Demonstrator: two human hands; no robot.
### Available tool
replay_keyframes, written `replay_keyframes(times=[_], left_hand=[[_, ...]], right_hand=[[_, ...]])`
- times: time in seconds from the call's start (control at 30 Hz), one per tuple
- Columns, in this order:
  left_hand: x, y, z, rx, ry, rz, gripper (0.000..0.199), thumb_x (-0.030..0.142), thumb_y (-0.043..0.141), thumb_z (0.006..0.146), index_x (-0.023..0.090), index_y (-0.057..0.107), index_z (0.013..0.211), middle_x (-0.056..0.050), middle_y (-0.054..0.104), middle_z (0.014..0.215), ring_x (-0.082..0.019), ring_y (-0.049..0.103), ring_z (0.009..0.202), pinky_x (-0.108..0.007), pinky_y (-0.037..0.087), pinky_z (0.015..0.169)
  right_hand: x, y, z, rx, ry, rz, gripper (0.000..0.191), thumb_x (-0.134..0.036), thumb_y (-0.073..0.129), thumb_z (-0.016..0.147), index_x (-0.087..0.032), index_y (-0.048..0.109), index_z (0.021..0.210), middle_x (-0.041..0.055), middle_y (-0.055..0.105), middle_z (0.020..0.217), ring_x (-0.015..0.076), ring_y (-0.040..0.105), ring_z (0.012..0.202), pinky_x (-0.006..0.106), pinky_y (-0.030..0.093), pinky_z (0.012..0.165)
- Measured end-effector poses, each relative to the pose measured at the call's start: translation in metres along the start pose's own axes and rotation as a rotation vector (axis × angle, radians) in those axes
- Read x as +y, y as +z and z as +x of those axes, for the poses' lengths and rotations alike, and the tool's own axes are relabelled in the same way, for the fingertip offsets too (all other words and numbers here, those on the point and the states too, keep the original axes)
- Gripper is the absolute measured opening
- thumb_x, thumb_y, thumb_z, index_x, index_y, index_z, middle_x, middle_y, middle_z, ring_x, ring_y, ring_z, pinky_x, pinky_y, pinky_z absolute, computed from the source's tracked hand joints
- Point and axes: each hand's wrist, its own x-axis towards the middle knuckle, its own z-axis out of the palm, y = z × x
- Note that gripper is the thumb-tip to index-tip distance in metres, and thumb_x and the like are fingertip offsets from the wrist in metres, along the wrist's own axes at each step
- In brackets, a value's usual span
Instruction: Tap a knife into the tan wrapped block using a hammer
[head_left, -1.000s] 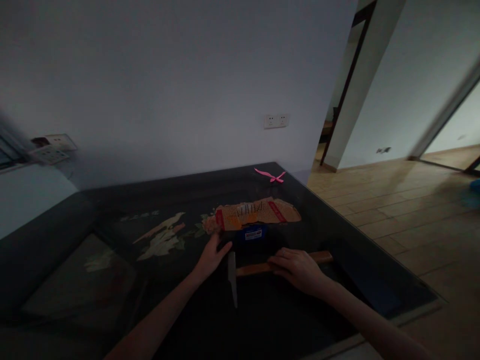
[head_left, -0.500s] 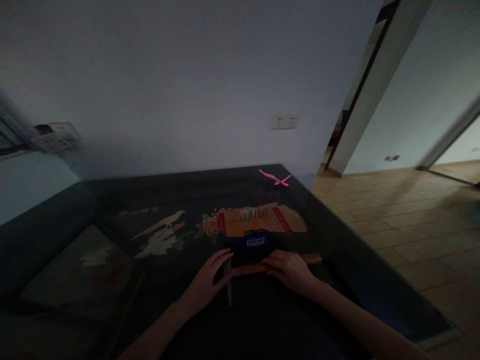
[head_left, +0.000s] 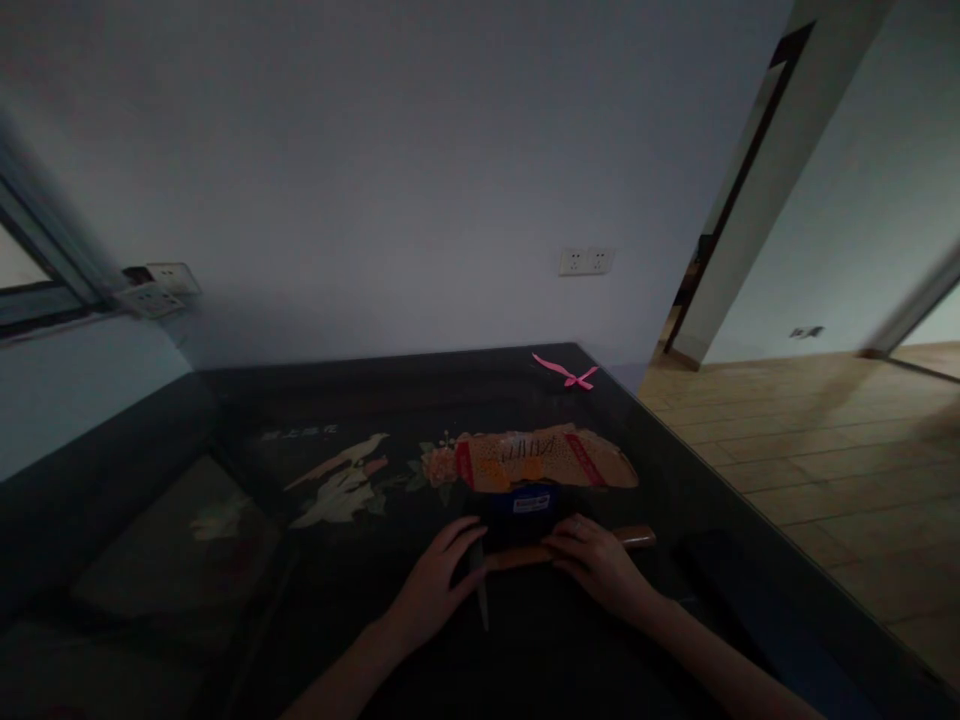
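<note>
A hammer (head_left: pixel 525 556) with a wooden handle lies crosswise on the dark table in front of me, its narrow head at the left end. My left hand (head_left: pixel 448 575) has its thumb and fingers around the head. Over the middle of the handle, my right hand (head_left: pixel 592 560) is curled with fingers wrapped on it. Just beyond the hands is a dark blue box (head_left: pixel 534 500) with a white label. Behind that lies a flattened tan package (head_left: pixel 600 458) with red bands and orange patches, and several thin dark nail-like pieces (head_left: pixel 529 448) in a row on it.
A pink ribbon (head_left: pixel 574 379) rests near the far right corner of the table (head_left: pixel 360 385). Along the right side is a long dark object (head_left: pixel 757 600), too dim to name. The wall with sockets (head_left: pixel 586 262) borders the far edge, and tiled floor (head_left: pixel 787 430) lies to the right.
The whole scene sits a little lower and further right, as my head has turned slightly. Both hands keep their hold on the hammer, which is tilted slightly differently in view.
</note>
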Motion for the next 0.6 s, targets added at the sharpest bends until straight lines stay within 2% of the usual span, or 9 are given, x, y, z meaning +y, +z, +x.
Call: replay_keyframes(times=[0.13, 0.23, 0.3, 0.37, 0.43, 0.53, 0.6], left_hand=[[0.002, 0.0, -0.001, 0.059, 0.048, 0.076, 0.041, 0.03, 0.056, 0.089, 0.027, 0.055, 0.129, -0.008, 0.048, 0.141, -0.026, 0.047, 0.129, -0.046, 0.042, 0.107], [0.011, -0.008, 0.003, 0.18, 0.178, 0.144, 0.03, 0.025, 0.055, 0.089, 0.026, 0.061, 0.118, -0.008, 0.059, 0.124, -0.025, 0.055, 0.117, -0.045, 0.046, 0.1], [0.02, -0.018, 0.014, 0.281, 0.282, 0.163, 0.023, 0.024, 0.054, 0.089, 0.025, 0.065, 0.109, -0.008, 0.063, 0.111, -0.023, 0.058, 0.107, -0.042, 0.048, 0.095], [0.031, -0.029, 0.033, 0.396, 0.35, 0.142, 0.02, 0.023, 0.054, 0.089, 0.023, 0.065, 0.105, -0.007, 0.063, 0.107, -0.022, 0.058, 0.105, -0.04, 0.046, 0.096], [0.04, -0.037, 0.057, 0.476, 0.343, 0.095, 0.019, 0.023, 0.056, 0.088, 0.021, 0.064, 0.106, -0.007, 0.063, 0.107, -0.022, 0.058, 0.106, -0.039, 0.045, 0.098], [0.047, -0.041, 0.093, 0.403, 0.223, 0.033, 0.034, 0.02, 0.068, 0.08, 0.019, 0.06, 0.113, -0.008, 0.065, 0.107, -0.022, 0.06, 0.102, -0.039, 0.048, 0.093], [0.047, -0.04, 0.108, 0.332, 0.157, 0.017, 0.034, 0.018, 0.072, 0.076, 0.017, 0.063, 0.109, -0.008, 0.068, 0.103, -0.023, 0.063, 0.098, -0.038, 0.05, 0.09]], right_hand=[[-0.012, -0.008, -0.006, 0.102, 0.025, -0.002, 0.025, -0.018, 0.059, 0.087, -0.024, 0.072, 0.108, 0.0086, 0.074, 0.099, 0.0262, 0.066, 0.094, 0.043, 0.054, 0.084], [-0.021, -0.029, -0.002, 0.198, 0.046, 0.018, 0.023, -0.02, 0.053, 0.092, -0.023, 0.072, 0.105, 0.0072, 0.074, 0.094, 0.0227, 0.067, 0.088, 0.039, 0.054, 0.083], [-0.021, -0.045, 0.011, 0.283, 0.099, 0.019, 0.023, -0.024, 0.05, 0.095, -0.022, 0.071, 0.102, 0.0076, 0.073, 0.093, 0.0213, 0.066, 0.088, 0.038, 0.054, 0.081], [-0.013, -0.057, 0.032, 0.365, 0.18, 0.005, 0.02, -0.026, 0.051, 0.096, -0.019, 0.068, 0.104, 0.0082, 0.07, 0.103, 0.0215, 0.065, 0.096, 0.041, 0.052, 0.085], [0.0, -0.062, 0.057, 0.411, 0.249, -0.014, 0.021, -0.029, 0.056, 0.094, -0.018, 0.063, 0.11, 0.007, 0.066, 0.112, 0.0212, 0.064, 0.097, 0.043, 0.052, 0.084], [0.018, -0.062, 0.086, 0.39, 0.308, -0.032, 0.025, -0.03, 0.058, 0.093, -0.017, 0.061, 0.114, 0.0073, 0.064, 0.114, 0.0204, 0.065, 0.093, 0.041, 0.054, 0.079], [0.025, -0.059, 0.095, 0.348, 0.323, -0.04, 0.025, -0.03, 0.058, 0.093, -0.018, 0.061, 0.115, 0.0074, 0.064, 0.115, 0.02, 0.065, 0.092, 0.04, 0.055, 0.078]])
